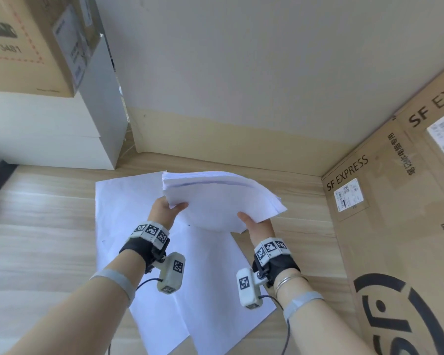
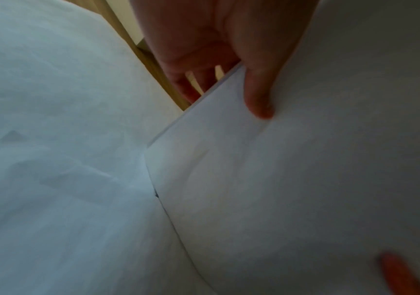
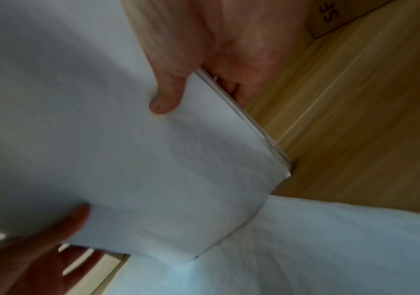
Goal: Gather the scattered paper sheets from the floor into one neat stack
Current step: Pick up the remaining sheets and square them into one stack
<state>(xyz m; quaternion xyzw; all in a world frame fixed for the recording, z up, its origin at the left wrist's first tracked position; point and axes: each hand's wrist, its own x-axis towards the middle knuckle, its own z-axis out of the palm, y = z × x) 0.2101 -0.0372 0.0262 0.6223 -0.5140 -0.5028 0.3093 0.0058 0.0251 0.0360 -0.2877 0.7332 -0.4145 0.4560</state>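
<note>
Both hands hold one stack (image 1: 223,198) of white paper above the floor (image 1: 41,226): the left hand (image 1: 164,208) grips its left edge and the right hand (image 1: 256,225) its right edge, each with the thumb on top and the fingers tucked beneath. The left wrist view shows that thumb (image 2: 259,93) pressed flat near the stack's (image 2: 292,169) corner, with fingers (image 2: 191,83) showing under the edge; the right wrist view shows the same pinch from the other side, thumb (image 3: 166,95) above and fingers (image 3: 231,87) below the layered edge of the stack (image 3: 128,149). The paper bows upward between the two grips, and its far edges fan slightly, so the sheets are not yet squared.

Directly below lie large white sheets (image 1: 198,285), overlapping and spread flat on pale wood-look boards. Whether the stack's low near edge touches them cannot be told.

Each wrist carries a black strap with coded markers and a small white camera unit, cabled back along the forearm.

To the right, a brown cardboard box (image 1: 395,226) printed "SF EXPRESS" stands against the wall (image 1: 241,73), well clear of the paper. To the left are a white cabinet (image 1: 49,129) and, on top of it, another carton (image 1: 28,42).
</note>
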